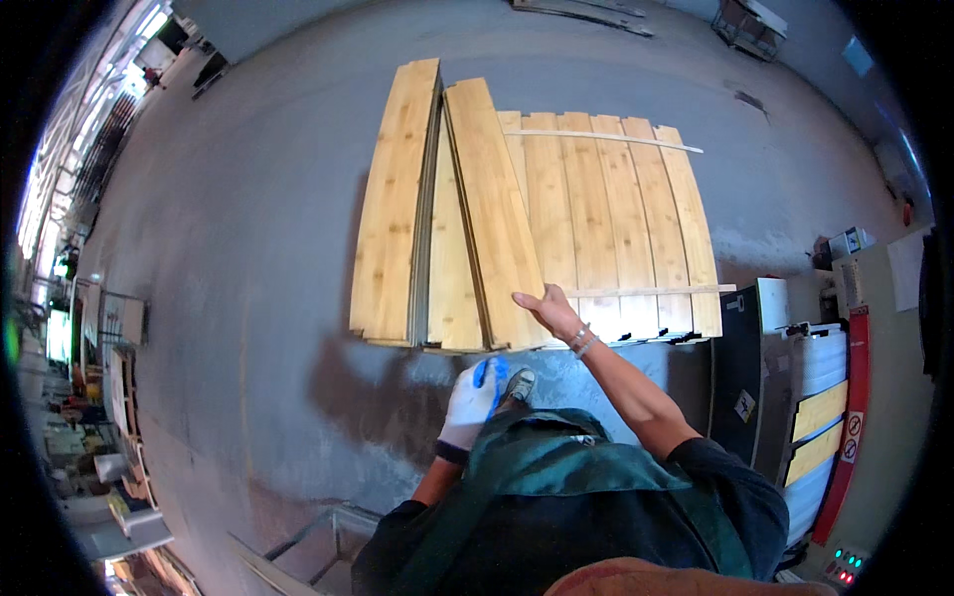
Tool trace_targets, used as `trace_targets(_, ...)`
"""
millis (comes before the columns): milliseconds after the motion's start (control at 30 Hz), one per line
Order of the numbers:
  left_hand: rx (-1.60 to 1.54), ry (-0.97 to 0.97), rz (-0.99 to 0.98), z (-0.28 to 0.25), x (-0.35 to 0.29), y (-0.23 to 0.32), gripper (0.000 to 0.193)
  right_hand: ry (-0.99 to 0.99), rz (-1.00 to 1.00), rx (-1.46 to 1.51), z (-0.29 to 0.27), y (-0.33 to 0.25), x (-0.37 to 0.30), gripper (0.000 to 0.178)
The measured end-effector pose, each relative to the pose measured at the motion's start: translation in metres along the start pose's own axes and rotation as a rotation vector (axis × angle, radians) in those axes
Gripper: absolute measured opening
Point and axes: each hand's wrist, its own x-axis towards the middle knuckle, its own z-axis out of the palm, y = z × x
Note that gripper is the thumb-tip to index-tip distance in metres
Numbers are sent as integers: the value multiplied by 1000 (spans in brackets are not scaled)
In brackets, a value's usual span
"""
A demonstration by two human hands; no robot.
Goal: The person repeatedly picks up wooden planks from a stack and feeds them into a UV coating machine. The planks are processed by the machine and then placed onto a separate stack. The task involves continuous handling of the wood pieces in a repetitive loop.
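A light wooden plank (489,204) lies slanted across the stack of boards, its far end toward the left. My bare right hand (553,312), with a bracelet at the wrist, grips its near right edge; the thumb rests on top and the other fingers are mostly hidden. My left hand (471,402), in a white glove with blue coating, is just below the plank's near end. Its fingers are curled; I cannot see what they hold, if anything. Left of the slanted plank stands a taller pile of planks (393,209). More boards (606,223) lie side by side at right.
Two thin strips, a far one (616,138) and a near one (651,291), lie across the right-hand boards. A machine with a red edge strip (843,427) stands close on my right. A metal frame (328,536) is at lower left. Grey floor (238,248) surrounds the stack.
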Motion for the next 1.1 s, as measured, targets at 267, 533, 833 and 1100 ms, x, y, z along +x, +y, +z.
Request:
trace_targets(267, -1546, -701, -389, 56, 34, 45, 66, 62, -23, -84, -105, -20, -122, 40)
trace_targets(533, -911, -752, -433, 152, 3, 104, 66, 385, -113, 126, -127, 0, -275, 41)
trace_targets(833, -417, -1342, -177, 256, -52, 134, 60, 1162, -207, 242, -101, 52, -402, 35)
trace_targets(1100, 61, -1602, 869, 313, -104, 124, 75, 1684, -272, 288, -88, 97, -469, 32)
